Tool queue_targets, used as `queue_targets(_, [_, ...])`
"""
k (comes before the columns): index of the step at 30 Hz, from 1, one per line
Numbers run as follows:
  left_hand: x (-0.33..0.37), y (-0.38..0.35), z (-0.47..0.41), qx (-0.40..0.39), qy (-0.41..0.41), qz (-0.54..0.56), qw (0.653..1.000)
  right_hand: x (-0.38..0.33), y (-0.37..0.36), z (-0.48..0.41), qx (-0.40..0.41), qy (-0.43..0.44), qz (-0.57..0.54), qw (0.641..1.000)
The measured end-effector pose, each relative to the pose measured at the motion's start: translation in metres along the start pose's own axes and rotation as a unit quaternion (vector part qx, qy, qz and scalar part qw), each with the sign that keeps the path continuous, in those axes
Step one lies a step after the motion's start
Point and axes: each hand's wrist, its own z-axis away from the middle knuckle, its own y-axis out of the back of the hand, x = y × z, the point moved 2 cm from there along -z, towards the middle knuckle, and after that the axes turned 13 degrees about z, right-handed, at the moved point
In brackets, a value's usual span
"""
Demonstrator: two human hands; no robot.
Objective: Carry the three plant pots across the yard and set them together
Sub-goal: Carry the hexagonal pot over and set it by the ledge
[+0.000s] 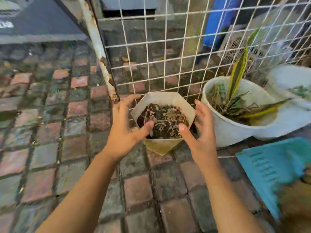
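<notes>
A white faceted pot (pixel 165 98) filled with dark soil and dry roots stands on the brick paving against a wire mesh fence. My left hand (pixel 125 127) is at its left side, fingers spread and thumb over the soil. My right hand (pixel 201 130) is at its right side, fingers apart, with a dark gap between palm and pot. Neither hand clearly grips it. Just to its right stands a round white pot (pixel 227 132) holding a striped green-yellow leafy plant. A third white pot (pixel 289 76), blurred, sits behind that one at the far right.
The wire mesh fence (pixel 156 52) with a rusty post (pixel 101 52) stands right behind the pots. A teal slotted plastic piece (pixel 269 167) lies at the right. A blue object (pixel 217 22) leans beyond the mesh. Brick paving (pixel 50 132) stretches left and toward me.
</notes>
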Motion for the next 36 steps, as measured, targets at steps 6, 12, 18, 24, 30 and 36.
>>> queue_targets(6, [-0.016, -0.017, 0.037, -0.029, 0.070, -0.017, 0.997, 0.025, -0.014, 0.023, -0.025, -0.051, -0.012, 0.998])
queue_targets(12, [-0.041, -0.021, 0.048, -0.008, 0.121, 0.033, 0.992, 0.033, -0.027, 0.028, -0.039, -0.096, -0.058, 0.993])
queue_targets(18, [-0.059, -0.035, 0.057, 0.041, 0.092, 0.066, 0.993, 0.058, -0.028, 0.026, -0.083, -0.098, -0.078, 0.989])
queue_targets(24, [-0.076, -0.049, 0.064, 0.069, 0.132, 0.104, 0.983, 0.075, -0.032, 0.027, -0.125, -0.118, -0.096, 0.980])
queue_targets(30, [-0.085, -0.060, 0.060, 0.065, 0.177, 0.137, 0.972, 0.087, -0.042, 0.022, -0.163, -0.131, -0.102, 0.973])
queue_targets(36, [-0.093, -0.061, 0.054, 0.034, 0.200, 0.139, 0.969, 0.096, -0.047, 0.017, -0.208, -0.131, -0.114, 0.963])
